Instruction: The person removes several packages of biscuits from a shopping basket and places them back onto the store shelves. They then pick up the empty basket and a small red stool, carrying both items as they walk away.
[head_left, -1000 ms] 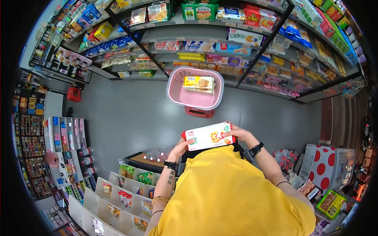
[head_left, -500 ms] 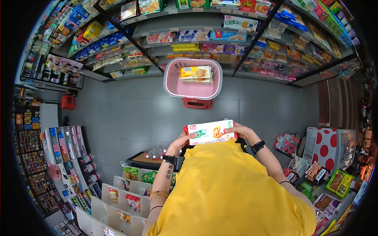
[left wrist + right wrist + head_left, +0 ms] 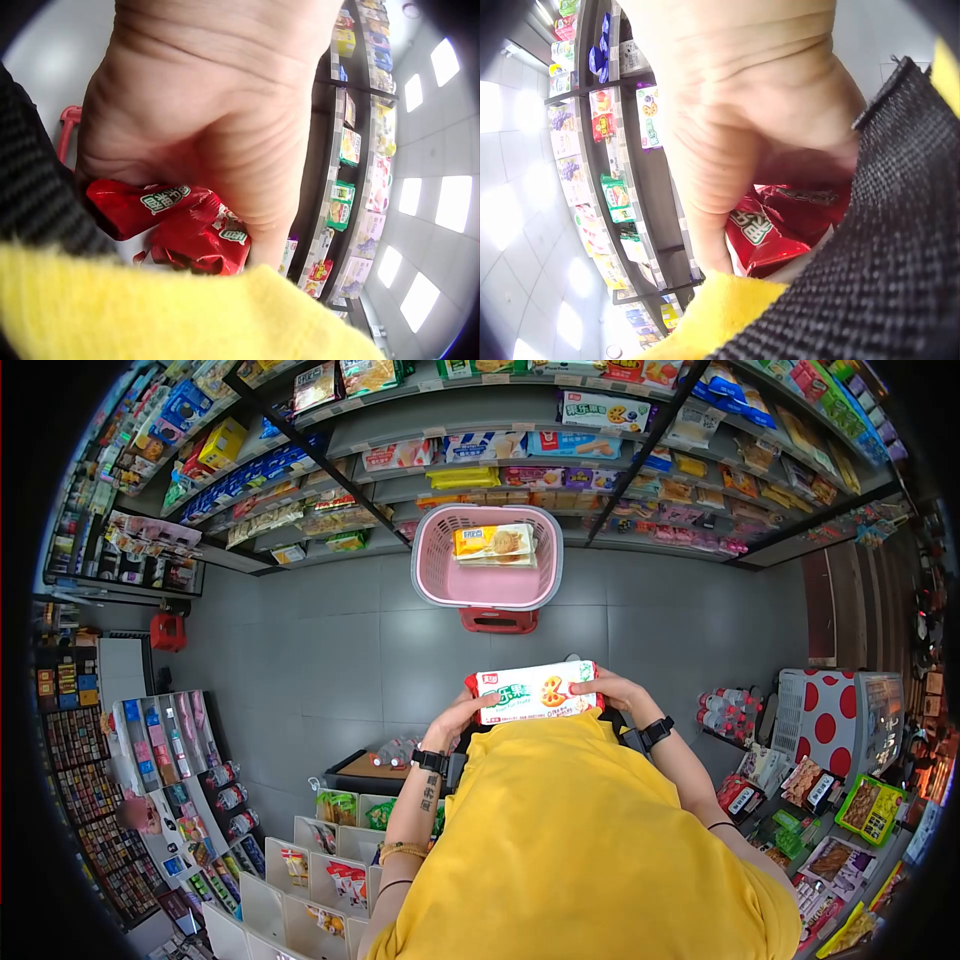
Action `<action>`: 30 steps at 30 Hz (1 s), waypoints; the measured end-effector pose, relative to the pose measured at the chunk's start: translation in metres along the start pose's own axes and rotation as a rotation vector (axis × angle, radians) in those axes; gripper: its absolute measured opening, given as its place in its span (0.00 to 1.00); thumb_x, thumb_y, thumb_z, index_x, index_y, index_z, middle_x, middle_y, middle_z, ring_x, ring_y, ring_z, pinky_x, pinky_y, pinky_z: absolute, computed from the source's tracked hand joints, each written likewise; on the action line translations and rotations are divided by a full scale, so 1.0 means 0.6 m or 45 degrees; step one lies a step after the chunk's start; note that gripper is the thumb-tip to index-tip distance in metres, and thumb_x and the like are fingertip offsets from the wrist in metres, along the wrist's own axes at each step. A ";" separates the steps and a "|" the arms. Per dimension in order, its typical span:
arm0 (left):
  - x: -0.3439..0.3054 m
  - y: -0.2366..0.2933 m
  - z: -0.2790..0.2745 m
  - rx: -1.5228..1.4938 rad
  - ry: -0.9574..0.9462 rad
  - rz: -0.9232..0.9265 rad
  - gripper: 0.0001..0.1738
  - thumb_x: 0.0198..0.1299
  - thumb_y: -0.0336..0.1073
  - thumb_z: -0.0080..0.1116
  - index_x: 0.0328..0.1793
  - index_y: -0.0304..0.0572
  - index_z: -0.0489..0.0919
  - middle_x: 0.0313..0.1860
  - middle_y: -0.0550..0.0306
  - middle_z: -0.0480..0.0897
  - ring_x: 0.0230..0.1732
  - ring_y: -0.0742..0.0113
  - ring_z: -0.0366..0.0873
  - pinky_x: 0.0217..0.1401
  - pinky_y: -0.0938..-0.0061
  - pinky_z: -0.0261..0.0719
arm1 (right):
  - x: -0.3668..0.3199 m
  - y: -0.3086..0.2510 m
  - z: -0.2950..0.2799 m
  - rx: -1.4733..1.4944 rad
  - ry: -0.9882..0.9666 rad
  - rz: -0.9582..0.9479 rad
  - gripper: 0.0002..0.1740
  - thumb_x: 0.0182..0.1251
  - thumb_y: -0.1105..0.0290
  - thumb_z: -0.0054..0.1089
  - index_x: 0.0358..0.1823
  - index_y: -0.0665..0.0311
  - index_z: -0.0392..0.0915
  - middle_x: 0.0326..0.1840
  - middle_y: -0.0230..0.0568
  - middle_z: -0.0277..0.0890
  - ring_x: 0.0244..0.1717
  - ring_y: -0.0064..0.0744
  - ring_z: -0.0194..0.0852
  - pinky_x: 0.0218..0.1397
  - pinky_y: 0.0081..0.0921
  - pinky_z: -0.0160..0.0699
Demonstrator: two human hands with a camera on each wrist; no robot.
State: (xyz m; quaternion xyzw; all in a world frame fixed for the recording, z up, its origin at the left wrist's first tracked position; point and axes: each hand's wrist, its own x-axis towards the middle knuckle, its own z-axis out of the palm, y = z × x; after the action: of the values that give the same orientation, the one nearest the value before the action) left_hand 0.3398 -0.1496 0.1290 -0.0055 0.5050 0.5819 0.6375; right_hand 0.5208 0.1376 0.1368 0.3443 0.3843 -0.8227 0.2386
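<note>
A white biscuit pack (image 3: 525, 705) with red ends and a fruit-biscuit picture is held flat in front of the yellow shirt, its printed face up. My left hand (image 3: 460, 720) grips its left end, thumb on top. At the other end my right hand (image 3: 618, 692) grips it the same way. Both wrist views show the crinkled red wrapper end (image 3: 199, 240) under the palm; the fingers beneath are mostly hidden. Beyond the hands stands a pink shopping basket (image 3: 430, 560), with yellow-and-white biscuit packs (image 3: 497, 546) lying in it.
A red stool (image 3: 498, 620) supports the basket. Behind it run shelves (image 3: 400, 435) stocked with packaged snacks. White snack bins (image 3: 265, 905) stand at my left, near bottled drinks (image 3: 398, 750). On the right are a polka-dotted case (image 3: 825, 725) and more packs (image 3: 870, 810).
The biscuit pack tilted slightly, bringing its printed face more into view, and stays in both hands. The head view shifted a little, so shelves and basket sit higher and further left.
</note>
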 end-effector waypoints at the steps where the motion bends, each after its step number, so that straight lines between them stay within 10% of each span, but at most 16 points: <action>1: 0.000 0.000 -0.001 -0.004 0.001 0.004 0.32 0.59 0.37 0.67 0.67 0.34 0.67 0.60 0.51 0.78 0.59 0.64 0.77 0.63 0.70 0.76 | 0.000 -0.001 0.001 -0.004 0.007 -0.001 0.44 0.50 0.69 0.79 0.66 0.68 0.60 0.60 0.50 0.74 0.58 0.37 0.77 0.60 0.32 0.80; 18: 0.007 0.024 0.001 0.027 0.097 0.219 0.37 0.55 0.35 0.70 0.67 0.32 0.64 0.58 0.50 0.78 0.59 0.63 0.77 0.63 0.68 0.75 | -0.011 -0.040 0.015 0.004 -0.078 -0.187 0.51 0.49 0.75 0.77 0.72 0.64 0.52 0.65 0.45 0.68 0.63 0.34 0.71 0.65 0.33 0.75; 30: -0.020 0.059 0.018 0.222 0.015 0.529 0.61 0.33 0.23 0.81 0.75 0.41 0.53 0.66 0.57 0.69 0.68 0.65 0.66 0.72 0.67 0.65 | -0.050 -0.105 0.038 -0.568 -0.143 -0.711 0.61 0.36 0.74 0.83 0.73 0.60 0.52 0.68 0.36 0.61 0.69 0.29 0.58 0.73 0.30 0.57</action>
State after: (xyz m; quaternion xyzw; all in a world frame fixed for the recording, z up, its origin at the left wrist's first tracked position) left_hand 0.3223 -0.1405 0.1624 0.1506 0.5474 0.6547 0.4991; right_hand 0.4900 0.1607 0.1994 0.1199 0.6199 -0.7697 0.0945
